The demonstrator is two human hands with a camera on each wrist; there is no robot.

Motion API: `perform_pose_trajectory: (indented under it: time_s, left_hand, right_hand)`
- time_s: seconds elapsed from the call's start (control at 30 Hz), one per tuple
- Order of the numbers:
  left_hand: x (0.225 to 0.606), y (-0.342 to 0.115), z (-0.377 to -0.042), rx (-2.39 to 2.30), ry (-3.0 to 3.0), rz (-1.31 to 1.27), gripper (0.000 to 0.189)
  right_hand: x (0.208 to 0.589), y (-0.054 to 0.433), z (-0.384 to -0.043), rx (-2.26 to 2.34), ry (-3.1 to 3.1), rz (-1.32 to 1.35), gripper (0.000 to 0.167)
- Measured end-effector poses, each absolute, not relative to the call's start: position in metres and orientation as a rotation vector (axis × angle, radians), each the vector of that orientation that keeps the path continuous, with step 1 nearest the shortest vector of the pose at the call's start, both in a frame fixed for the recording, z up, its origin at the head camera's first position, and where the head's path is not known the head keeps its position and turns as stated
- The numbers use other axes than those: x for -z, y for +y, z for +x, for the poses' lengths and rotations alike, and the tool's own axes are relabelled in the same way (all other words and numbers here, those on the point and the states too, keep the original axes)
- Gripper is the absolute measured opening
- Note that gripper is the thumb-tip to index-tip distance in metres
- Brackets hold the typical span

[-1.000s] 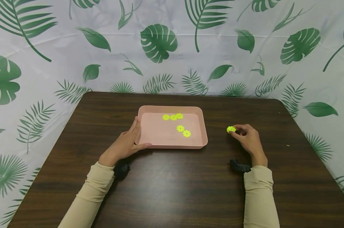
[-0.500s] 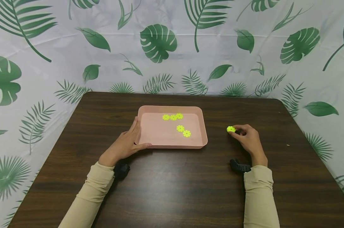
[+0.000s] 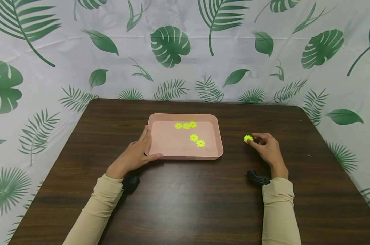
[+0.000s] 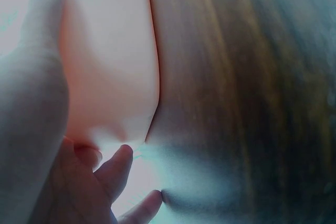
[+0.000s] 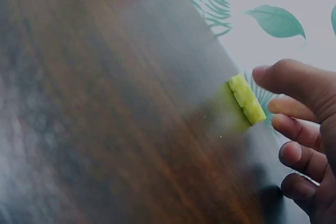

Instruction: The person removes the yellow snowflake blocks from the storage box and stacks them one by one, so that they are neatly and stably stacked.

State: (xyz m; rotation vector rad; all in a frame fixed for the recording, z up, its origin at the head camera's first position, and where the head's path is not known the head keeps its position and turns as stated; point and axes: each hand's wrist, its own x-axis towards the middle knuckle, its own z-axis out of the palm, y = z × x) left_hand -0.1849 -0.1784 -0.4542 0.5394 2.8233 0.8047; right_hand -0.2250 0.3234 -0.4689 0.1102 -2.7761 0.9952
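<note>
Yellow notched-disc stack is kept unmoved, work seemingly paused; pinching by right hand can't be confirmed; fingers of left hand are spread.

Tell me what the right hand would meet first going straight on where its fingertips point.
Most likely the yellow stack, just ahead of the right hand; whether they already touch is unclear.

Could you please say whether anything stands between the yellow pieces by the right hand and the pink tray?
On the table, nothing visible stands between those yellow pieces and the pink tray; only the tray's right wall would likely need clearing. The left hand is at the tray's opposite end.
</note>
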Motion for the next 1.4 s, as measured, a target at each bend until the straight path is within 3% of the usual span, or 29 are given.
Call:
perform_pose_trajectory:
  time_s: [0.37, 0.83, 1.4]
  left_hand:
    - [0.453, -0.181, -0.184, -0.809, 2.816, 0.536, 0.111]
    - [0.450, -0.181, -0.183, -0.815, 2.809, 0.524, 0.112]
    - [0.447, -0.180, -0.183, -0.825, 2.805, 0.519, 0.114]
  right_hand:
    - [0.458, 0.305, -0.229, -1.071, -2.617, 0.173, 0.041]
    - [0.430, 0.239, -0.230, -1.204, -2.544, 0.418, 0.030]
    - [0.426, 0.164, -0.236, -1.243, -2.690, 0.653, 0.036]
